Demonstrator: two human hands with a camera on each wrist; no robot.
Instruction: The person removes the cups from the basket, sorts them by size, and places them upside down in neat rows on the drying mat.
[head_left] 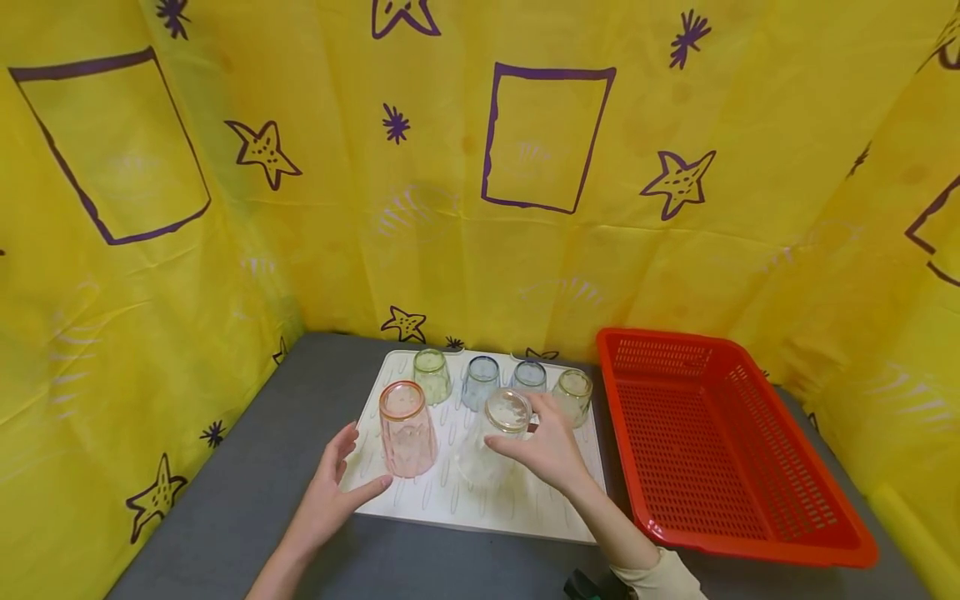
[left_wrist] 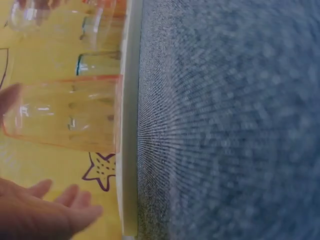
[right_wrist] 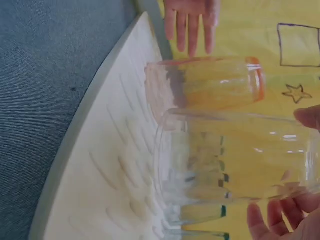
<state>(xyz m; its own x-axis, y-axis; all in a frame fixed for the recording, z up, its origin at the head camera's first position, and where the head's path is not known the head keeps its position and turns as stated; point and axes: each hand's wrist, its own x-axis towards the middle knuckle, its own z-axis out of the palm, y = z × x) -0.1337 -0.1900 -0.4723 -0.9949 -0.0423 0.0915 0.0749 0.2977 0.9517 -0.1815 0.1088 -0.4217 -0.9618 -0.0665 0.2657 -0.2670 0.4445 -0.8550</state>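
An upside-down clear drinking glass (head_left: 480, 458) stands on the white draining mat (head_left: 442, 500), and my right hand (head_left: 551, 446) holds it around its base with thumb and fingers. To its left a pink-tinted glass (head_left: 408, 437) is also upside down on the mat. Beside that pink glass my left hand (head_left: 337, 487) is spread, apart from it and holding nothing. The right wrist view shows the clear glass (right_wrist: 235, 157) rim-down at the mat, between the thumb and fingers of the right hand (right_wrist: 295, 220).
Behind stand smaller inverted glasses: a green one (head_left: 432, 379) at left, two blue ones (head_left: 480, 385), and a greenish one (head_left: 576, 396) at right. A red plastic basket (head_left: 637, 467) sits right of the mat. Yellow patterned cloth (head_left: 450, 250) hangs around the grey table (head_left: 247, 467).
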